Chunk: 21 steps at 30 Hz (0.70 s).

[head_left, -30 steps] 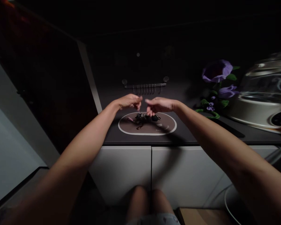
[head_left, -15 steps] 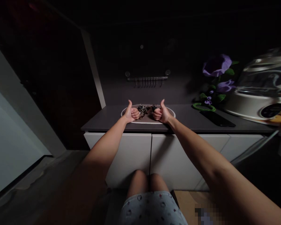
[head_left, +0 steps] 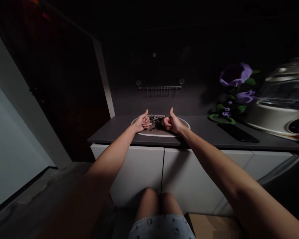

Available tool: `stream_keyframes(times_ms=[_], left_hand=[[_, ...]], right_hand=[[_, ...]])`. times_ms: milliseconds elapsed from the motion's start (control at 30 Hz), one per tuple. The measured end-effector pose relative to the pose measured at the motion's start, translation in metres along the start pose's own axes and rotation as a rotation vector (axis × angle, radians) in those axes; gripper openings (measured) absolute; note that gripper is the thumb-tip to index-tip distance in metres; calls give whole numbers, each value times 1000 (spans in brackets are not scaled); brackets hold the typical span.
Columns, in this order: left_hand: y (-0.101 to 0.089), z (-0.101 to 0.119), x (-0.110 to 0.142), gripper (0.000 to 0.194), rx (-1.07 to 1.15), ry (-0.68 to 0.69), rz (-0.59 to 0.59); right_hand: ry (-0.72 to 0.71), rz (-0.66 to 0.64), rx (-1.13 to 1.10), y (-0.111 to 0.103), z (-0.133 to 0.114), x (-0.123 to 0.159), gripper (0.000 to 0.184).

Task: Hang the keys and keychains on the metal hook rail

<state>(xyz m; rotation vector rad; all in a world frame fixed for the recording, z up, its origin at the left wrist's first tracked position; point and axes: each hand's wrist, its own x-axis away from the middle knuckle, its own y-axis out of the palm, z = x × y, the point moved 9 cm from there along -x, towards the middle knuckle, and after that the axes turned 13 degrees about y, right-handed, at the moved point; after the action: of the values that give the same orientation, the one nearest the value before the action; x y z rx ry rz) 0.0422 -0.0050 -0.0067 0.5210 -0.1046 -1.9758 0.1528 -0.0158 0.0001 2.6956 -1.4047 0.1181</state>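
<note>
**Thumbs up around the metal bunch [head_left: 155,120]**

Left of the bunch, on the oval mat [head_left: 161,133], our left hand [head_left: 143,122] curls its fingers [head_left: 146,122] together, thumb raised. Our right hand [head_left: 172,123] does likewise just right of it. Farther right of the mat on the tabletop [head_left: 201,131] sit a green ring [head_left: 220,119] and purple artificial flowers [head_left: 235,75].

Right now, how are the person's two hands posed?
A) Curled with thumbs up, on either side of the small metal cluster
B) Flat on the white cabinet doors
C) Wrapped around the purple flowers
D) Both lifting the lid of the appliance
A: the left hand and the right hand are curled with thumbs raised, on either side of the small metal cluster on the oval mat.
</note>
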Motion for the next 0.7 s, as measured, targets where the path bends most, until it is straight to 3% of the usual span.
stream_keyframes(times_ms=[200, 300, 400, 533, 700], left_hand=[[-21, 49, -25, 16, -422, 284, 179], [-23, 57, -36, 9, -589, 345, 166], [-20, 52, -44, 5, -784, 363, 54], [-22, 32, -49, 15, -1045, 320, -101], [-41, 13, -50, 18, -1063, 282, -158]], right_hand=[[-236, 289, 194, -21, -38, -23, 31], [-323, 414, 293, -33, -49, -36, 18], [-387, 544, 445, -41, -54, -45, 15], [-459, 701, 738, -41, -52, -45, 18], [-440, 650, 1040, -29, -34, -54, 19]])
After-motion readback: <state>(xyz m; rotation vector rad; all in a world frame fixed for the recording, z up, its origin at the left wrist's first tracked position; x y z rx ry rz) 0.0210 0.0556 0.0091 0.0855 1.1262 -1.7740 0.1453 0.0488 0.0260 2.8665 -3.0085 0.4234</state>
